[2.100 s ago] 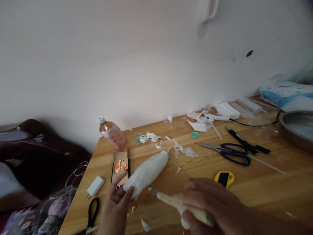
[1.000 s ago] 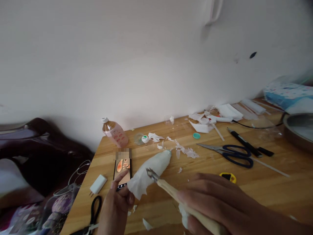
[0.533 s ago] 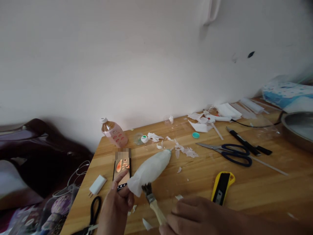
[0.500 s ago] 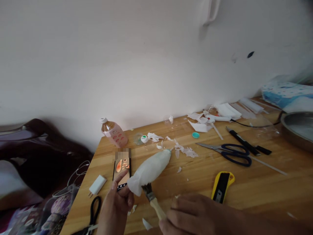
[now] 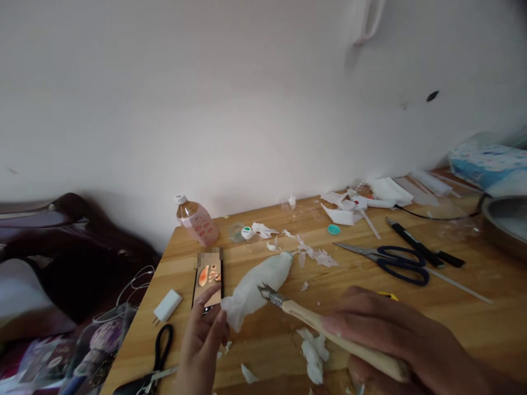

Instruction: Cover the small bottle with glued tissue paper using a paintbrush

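Note:
A long white form wrapped in damp-looking paper (image 5: 260, 284) tapers to a pale green tip at its upper right. My left hand (image 5: 202, 337) pinches its loose paper end at the lower left, with the index finger stretched over the phone. In my right hand (image 5: 391, 329) is a flat paintbrush (image 5: 329, 328) with a wooden handle, its dark bristles touching the wrapped form's side. A crumpled piece of wet white paper (image 5: 313, 354) lies on the table below the brush. The phone (image 5: 211, 274) shows a picture of orange shapes.
Blue-handled scissors (image 5: 395, 260), a black marker (image 5: 414, 241) and a metal basin (image 5: 506, 219) are on the right. My right hand mostly hides a yellow cutter (image 5: 388, 295). A pink bottle (image 5: 200, 222) and a white charger (image 5: 167, 305) stand left. Torn paper (image 5: 317, 255) lies behind.
The brush has moved from the form's lower end up along its side and now lies flatter. My right hand has shifted right, uncovering the crumpled paper and covering most of the yellow cutter.

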Demonstrator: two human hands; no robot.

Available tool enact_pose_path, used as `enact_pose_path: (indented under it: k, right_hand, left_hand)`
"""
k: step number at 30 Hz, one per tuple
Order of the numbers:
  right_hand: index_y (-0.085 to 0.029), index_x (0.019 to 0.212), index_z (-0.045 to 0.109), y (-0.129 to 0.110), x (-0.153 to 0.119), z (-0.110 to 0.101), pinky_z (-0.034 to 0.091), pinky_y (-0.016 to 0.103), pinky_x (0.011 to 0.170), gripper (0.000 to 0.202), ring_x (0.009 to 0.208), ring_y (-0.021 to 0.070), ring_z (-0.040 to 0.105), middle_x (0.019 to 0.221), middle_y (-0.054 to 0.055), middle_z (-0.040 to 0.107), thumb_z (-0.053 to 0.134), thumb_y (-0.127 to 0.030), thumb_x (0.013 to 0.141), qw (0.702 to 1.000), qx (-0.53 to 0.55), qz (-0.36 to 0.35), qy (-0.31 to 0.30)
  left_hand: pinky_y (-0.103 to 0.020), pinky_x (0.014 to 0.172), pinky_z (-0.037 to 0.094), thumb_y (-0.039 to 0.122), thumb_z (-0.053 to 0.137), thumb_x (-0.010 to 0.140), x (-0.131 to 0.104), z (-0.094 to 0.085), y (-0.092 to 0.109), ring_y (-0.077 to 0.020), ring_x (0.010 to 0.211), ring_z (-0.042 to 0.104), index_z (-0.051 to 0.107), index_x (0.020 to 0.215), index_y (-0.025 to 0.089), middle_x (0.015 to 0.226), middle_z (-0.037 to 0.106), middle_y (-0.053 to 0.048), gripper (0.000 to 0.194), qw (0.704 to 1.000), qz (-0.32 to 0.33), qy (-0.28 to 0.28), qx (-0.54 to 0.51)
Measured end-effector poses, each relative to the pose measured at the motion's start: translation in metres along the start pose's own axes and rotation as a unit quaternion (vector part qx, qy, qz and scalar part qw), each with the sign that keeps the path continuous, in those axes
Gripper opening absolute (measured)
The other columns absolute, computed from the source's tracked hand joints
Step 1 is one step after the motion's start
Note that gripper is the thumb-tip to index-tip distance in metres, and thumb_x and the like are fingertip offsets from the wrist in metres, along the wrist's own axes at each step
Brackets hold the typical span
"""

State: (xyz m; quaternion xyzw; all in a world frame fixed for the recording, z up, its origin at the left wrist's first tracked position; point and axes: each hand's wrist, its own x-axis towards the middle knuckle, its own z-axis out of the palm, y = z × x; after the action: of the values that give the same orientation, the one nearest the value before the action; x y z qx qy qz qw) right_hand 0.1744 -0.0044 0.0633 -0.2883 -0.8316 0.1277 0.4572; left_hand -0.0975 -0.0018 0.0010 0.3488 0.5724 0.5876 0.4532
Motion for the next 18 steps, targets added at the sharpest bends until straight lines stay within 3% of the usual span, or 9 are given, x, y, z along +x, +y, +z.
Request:
enact_pose_path:
  k: [4, 6, 10, 13, 16, 18]
  right_hand:
    - [-0.027, 0.132, 0.050, 0.001, 0.007, 0.007, 0.056, 0.021, 0.064, 0.032, 0.070, 0.0149, 0.066, 0.079, 0.003, 0.068, 0.045, -0.025, 0.100, 0.987, 0.153, 0.031, -0.025]
    - [-0.025, 0.128, 0.053, 0.005, 0.005, 0.012, 0.055, 0.020, 0.062, 0.030, 0.066, 0.0130, 0.064, 0.077, 0.002, 0.065, 0.049, -0.023, 0.098, 0.983, 0.180, 0.037, -0.027]
    - [-0.024, 0.111, 0.064, 0.015, -0.006, 0.025, 0.054, 0.017, 0.058, 0.020, 0.065, 0.0115, 0.066, 0.081, 0.001, 0.068, 0.057, -0.020, 0.092, 0.979, 0.134, 0.140, 0.066]
    - [-0.024, 0.102, 0.067, 0.022, -0.011, 0.038, 0.052, 0.015, 0.050, 0.012, 0.053, 0.0098, 0.063, 0.067, -0.003, 0.066, 0.059, -0.024, 0.092, 0.947, 0.182, 0.225, 0.139]
    - [-0.020, 0.095, 0.067, 0.029, -0.010, 0.052, 0.051, 0.016, 0.046, 0.015, 0.048, 0.0108, 0.062, 0.057, -0.003, 0.063, 0.059, -0.032, 0.093, 0.905, 0.259, 0.294, 0.166]
    - [-0.017, 0.094, 0.067, 0.033, -0.009, 0.059, 0.051, 0.017, 0.045, 0.019, 0.050, 0.0116, 0.063, 0.058, -0.001, 0.064, 0.060, -0.035, 0.092, 0.895, 0.266, 0.318, 0.163]
  left_hand:
    - [-0.022, 0.065, 0.044, 0.041, 0.082, 0.065, -0.008, 0.009, 0.001, -0.0125, 0.061, 0.054, 0.056, 0.121, 0.025, 0.070, 0.066, 0.002, 0.063, 0.999, 0.031, 0.012, 0.037]
    - [-0.020, 0.061, 0.041, 0.040, 0.081, 0.067, -0.008, 0.010, -0.002, -0.0118, 0.060, 0.052, 0.057, 0.120, 0.025, 0.066, 0.063, 0.003, 0.059, 0.996, 0.054, 0.015, 0.068]
    - [-0.019, 0.053, 0.033, 0.036, 0.080, 0.069, -0.006, 0.009, -0.013, -0.0101, 0.054, 0.043, 0.060, 0.114, 0.023, 0.061, 0.056, 0.006, 0.051, 0.992, 0.077, 0.031, 0.090]
    - [-0.020, 0.057, 0.035, 0.034, 0.078, 0.071, -0.006, 0.008, -0.021, -0.0112, 0.057, 0.046, 0.059, 0.114, 0.023, 0.062, 0.056, 0.006, 0.048, 0.991, 0.085, 0.040, 0.100]
    - [-0.021, 0.061, 0.038, 0.033, 0.076, 0.073, -0.007, 0.008, -0.026, -0.0120, 0.060, 0.051, 0.058, 0.116, 0.023, 0.068, 0.062, 0.004, 0.047, 0.988, 0.099, 0.029, 0.115]
    - [-0.021, 0.061, 0.039, 0.033, 0.075, 0.074, -0.007, 0.008, -0.027, -0.0126, 0.061, 0.052, 0.057, 0.117, 0.022, 0.070, 0.064, 0.002, 0.047, 0.987, 0.099, 0.025, 0.120]
